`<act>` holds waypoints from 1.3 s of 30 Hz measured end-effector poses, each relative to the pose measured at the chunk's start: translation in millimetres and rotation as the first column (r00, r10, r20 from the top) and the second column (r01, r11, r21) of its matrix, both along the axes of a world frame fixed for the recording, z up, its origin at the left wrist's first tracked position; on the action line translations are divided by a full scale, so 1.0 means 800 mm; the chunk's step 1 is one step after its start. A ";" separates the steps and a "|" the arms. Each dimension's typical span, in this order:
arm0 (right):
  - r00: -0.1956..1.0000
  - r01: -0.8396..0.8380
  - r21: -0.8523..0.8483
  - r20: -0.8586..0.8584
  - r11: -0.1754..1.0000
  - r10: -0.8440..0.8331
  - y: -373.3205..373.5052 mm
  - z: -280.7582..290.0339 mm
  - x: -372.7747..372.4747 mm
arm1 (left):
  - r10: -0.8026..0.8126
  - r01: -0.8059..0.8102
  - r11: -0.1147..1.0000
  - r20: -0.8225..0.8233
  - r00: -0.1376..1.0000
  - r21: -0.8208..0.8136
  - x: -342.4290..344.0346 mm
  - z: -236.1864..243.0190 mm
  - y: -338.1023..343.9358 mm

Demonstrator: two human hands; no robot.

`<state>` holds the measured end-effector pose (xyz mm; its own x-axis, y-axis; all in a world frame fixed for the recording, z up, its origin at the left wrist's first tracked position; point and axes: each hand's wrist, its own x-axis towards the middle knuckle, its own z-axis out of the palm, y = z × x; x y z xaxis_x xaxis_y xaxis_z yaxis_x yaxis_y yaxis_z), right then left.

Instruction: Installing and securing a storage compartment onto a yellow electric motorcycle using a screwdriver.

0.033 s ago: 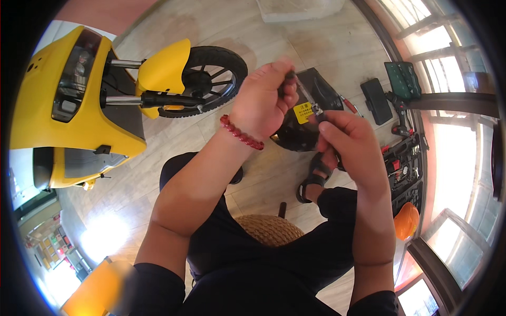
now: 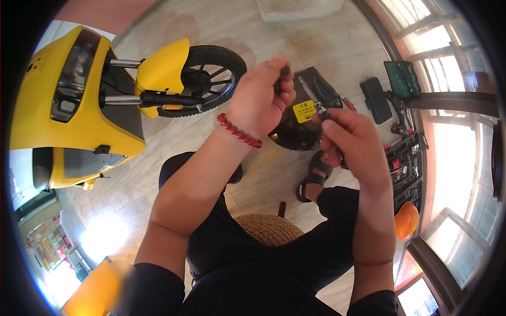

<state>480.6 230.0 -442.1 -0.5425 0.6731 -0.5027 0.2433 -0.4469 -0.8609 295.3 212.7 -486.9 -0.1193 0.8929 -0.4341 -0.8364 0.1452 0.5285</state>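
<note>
My left hand [image 2: 261, 95], with a red bead bracelet at its wrist, is closed on a small black piece [image 2: 284, 71] pinched at the fingertips; its kind does not show. My right hand [image 2: 350, 137] grips a slim tool with a metal shaft [image 2: 310, 90], a shiny collar at its base and a dark handle mostly hidden in the fingers. The shaft points up and left toward the black piece, with a small gap between them. Below the hands, on the floor, lies a glossy black panel [image 2: 321, 87] with a yellow label [image 2: 303, 111].
A yellow scooter [image 2: 31, 110] with its front wheel [image 2: 213, 81] stands on the left. At the right lie a black case [image 2: 376, 100], a green case [image 2: 402, 80], a power drill [image 2: 399, 113], an open tool set [image 2: 406, 174] and an orange helmet-like object [image 2: 406, 220]. A woven stool [image 2: 269, 229] is beneath me.
My left hand has drawn slightly up and left with the black piece, parting it from the shaft's tip. My right hand has shifted a little to the right.
</note>
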 end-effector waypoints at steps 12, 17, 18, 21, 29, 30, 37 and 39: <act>0.782 0.541 -0.019 -0.358 0.841 -0.511 0.051 -0.006 0.051 | -0.009 0.007 0.996 -0.022 1.000 -0.090 -0.020 0.014 0.000; 0.803 0.518 0.021 -0.357 0.855 -0.478 0.056 0.012 0.072 | -0.272 0.247 0.962 -0.311 0.911 -0.117 -0.035 0.001 -0.010; 0.805 0.531 0.075 -0.354 0.844 -0.476 0.062 0.014 0.080 | -0.324 0.294 0.946 -0.330 0.887 -0.137 -0.036 -0.001 -0.012; 0.847 0.528 0.254 -0.225 0.811 -0.481 0.090 0.033 0.101 | -0.499 0.418 0.867 -0.459 0.735 -0.273 -0.038 -0.021 -0.023; 0.826 0.147 0.185 0.518 0.972 -0.224 0.118 -0.228 0.197 | -0.808 0.484 0.533 -0.588 0.046 -0.694 -0.033 -0.160 -0.096; 0.858 0.165 0.239 0.444 0.957 -0.259 0.102 -0.289 0.209 | -0.809 0.499 0.526 -0.586 0.044 -0.689 -0.034 -0.195 -0.108; 0.767 0.227 0.223 0.559 0.948 -0.315 0.044 -0.417 0.173 | -0.946 0.399 0.322 -0.273 0.175 -0.859 0.000 -0.326 -0.112; 0.768 0.291 0.219 0.527 0.931 -0.364 0.041 -0.423 0.167 | -0.829 0.354 0.347 -0.107 0.549 -0.869 0.028 -0.336 -0.101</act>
<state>613.9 262.4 -780.2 0.0657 0.8316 -0.5515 0.5476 -0.4921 -0.6767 317.4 131.9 -755.9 -0.0778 0.2180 -0.9728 -0.0071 0.9757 0.2192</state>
